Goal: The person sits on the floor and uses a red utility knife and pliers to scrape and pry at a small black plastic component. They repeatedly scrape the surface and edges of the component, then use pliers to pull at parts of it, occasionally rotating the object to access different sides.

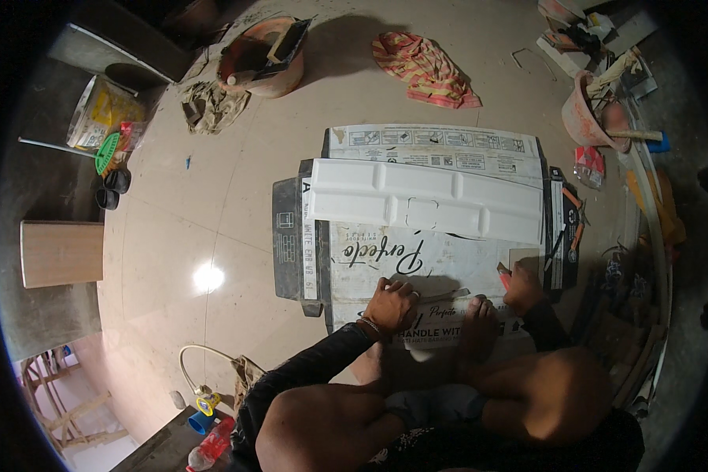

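Observation:
A long white embossed tile (429,193) lies across a flattened printed cardboard box (354,295). A small four-sided outline is marked near the middle of the tile's near edge. My left hand (392,305) rests on the cardboard below the tile, its fingers curled and their undersides hidden. To the right, my right hand (525,287) is closed around a short red-handled tool (504,275), whose kind I cannot make out. Just beyond that hand is a small greyish square patch (525,257). Neither hand touches the tile.
Orange-handled pliers (578,220) lie at the box's right end. Beyond are a striped cloth (426,69) and a dirty bucket (287,77); another tub (582,114) stands at the far right. Black sandals (112,189) and a wooden board (61,253) are at left. My bare foot (477,326) is on the cardboard.

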The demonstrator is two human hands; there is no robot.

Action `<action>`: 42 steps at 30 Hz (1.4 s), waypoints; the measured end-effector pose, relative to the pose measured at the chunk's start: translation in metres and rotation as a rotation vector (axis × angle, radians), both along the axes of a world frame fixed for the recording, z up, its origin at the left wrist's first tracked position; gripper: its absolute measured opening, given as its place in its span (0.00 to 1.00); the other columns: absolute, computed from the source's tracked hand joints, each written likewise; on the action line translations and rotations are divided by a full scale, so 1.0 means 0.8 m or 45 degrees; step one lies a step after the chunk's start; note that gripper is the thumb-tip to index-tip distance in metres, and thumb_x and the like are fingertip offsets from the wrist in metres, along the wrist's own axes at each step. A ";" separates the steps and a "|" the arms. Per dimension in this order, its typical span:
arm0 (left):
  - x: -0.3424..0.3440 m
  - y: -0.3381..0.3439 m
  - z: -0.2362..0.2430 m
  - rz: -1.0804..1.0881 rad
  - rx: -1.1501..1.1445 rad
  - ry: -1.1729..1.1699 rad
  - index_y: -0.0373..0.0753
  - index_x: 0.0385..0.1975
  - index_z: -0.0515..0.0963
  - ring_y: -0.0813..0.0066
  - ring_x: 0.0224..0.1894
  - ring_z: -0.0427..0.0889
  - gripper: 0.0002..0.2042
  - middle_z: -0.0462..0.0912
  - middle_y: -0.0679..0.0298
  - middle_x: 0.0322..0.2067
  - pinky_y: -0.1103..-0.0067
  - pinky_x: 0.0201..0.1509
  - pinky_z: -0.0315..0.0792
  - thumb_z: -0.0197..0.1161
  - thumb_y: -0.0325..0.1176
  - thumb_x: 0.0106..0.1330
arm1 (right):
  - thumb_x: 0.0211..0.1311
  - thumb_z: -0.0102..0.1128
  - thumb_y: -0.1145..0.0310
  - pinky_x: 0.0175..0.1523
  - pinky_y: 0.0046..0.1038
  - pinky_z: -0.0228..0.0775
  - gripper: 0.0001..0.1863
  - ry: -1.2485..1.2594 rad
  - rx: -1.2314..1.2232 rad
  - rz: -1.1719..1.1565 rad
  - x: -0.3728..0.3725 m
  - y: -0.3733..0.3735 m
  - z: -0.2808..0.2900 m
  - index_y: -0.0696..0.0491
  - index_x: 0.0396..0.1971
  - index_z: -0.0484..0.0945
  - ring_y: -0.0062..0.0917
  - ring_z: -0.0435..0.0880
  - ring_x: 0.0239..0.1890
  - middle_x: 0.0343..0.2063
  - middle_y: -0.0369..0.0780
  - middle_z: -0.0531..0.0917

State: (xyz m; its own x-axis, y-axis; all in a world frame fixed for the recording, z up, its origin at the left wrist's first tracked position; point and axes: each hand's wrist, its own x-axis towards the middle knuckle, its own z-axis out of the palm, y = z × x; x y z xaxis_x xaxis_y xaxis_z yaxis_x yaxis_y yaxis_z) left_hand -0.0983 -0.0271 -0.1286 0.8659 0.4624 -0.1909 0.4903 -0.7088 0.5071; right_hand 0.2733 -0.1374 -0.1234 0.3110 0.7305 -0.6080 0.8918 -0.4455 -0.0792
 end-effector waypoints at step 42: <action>0.009 0.015 -0.001 0.032 -0.150 0.051 0.45 0.57 0.82 0.56 0.57 0.85 0.23 0.84 0.58 0.54 0.57 0.64 0.68 0.72 0.38 0.59 | 0.51 0.69 0.67 0.66 0.49 0.78 0.37 0.112 -0.315 -0.094 0.027 0.026 0.030 0.65 0.61 0.69 0.57 0.85 0.58 0.53 0.61 0.84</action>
State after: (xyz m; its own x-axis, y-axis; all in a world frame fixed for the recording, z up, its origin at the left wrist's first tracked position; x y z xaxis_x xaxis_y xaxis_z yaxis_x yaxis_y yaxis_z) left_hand -0.0912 -0.0152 -0.1293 0.8450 0.4557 -0.2797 0.5286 -0.6328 0.5658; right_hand 0.2951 -0.1166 -0.0994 0.2956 0.5341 -0.7921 0.8508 -0.5242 -0.0359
